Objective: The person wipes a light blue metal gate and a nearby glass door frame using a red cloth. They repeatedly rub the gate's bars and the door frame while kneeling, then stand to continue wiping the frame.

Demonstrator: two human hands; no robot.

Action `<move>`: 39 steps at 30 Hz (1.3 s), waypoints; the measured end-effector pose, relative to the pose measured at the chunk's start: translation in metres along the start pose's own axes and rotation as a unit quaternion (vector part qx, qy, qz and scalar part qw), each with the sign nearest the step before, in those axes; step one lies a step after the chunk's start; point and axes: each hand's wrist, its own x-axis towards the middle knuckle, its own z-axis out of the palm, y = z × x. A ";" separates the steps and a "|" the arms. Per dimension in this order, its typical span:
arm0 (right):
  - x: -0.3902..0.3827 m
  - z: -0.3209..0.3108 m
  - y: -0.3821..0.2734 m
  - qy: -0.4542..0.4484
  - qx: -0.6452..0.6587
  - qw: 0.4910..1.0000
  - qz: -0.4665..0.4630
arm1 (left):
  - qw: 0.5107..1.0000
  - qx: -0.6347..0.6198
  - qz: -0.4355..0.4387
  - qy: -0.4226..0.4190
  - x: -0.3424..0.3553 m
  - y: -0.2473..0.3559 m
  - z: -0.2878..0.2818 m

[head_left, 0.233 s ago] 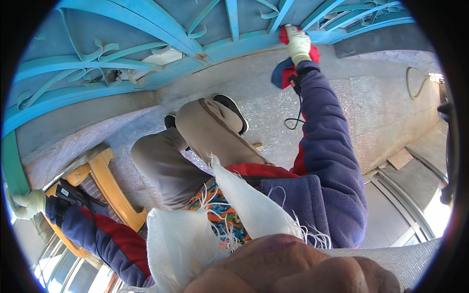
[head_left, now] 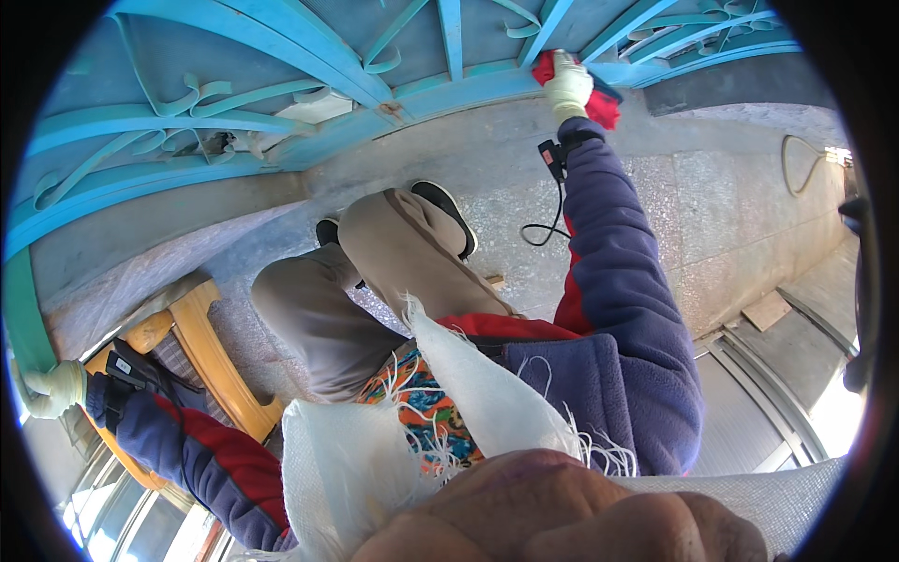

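My right hand (head_left: 567, 86), in a white glove, presses a red cloth (head_left: 607, 109) against the lower bar of a turquoise metal railing (head_left: 281, 140) with scroll work. A black strap with a thin cable (head_left: 554, 161) sits on that wrist. At the far left my left hand (head_left: 49, 389), also gloved, grips the green end post (head_left: 21, 318) of the railing. I am crouched, with my knees in tan trousers (head_left: 375, 272) between both arms. A white woven sack (head_left: 375, 450) with frayed edges lies across my lap.
A speckled grey stone floor (head_left: 712, 215) runs along the railing. A yellow wooden frame (head_left: 211, 351) stands by my left arm. A small wooden block (head_left: 766, 309) and metal door tracks (head_left: 749, 403) lie at the right. A hose loop (head_left: 796, 164) rests farther right.
My right hand and the red cloth have shifted slightly along the lower bar. My left hand stays on the post.
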 end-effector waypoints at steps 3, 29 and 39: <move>-0.022 0.008 -0.014 0.015 0.098 0.994 -0.051 | 1.000 -0.025 -0.002 0.019 -0.004 0.008 0.006; 0.004 0.007 -0.005 -0.062 0.090 0.994 -0.028 | 1.000 -0.010 -0.012 -0.010 -0.002 0.030 0.007; -0.015 0.008 -0.014 -0.069 0.054 0.996 -0.007 | 1.000 -0.022 -0.020 -0.006 -0.007 0.027 0.007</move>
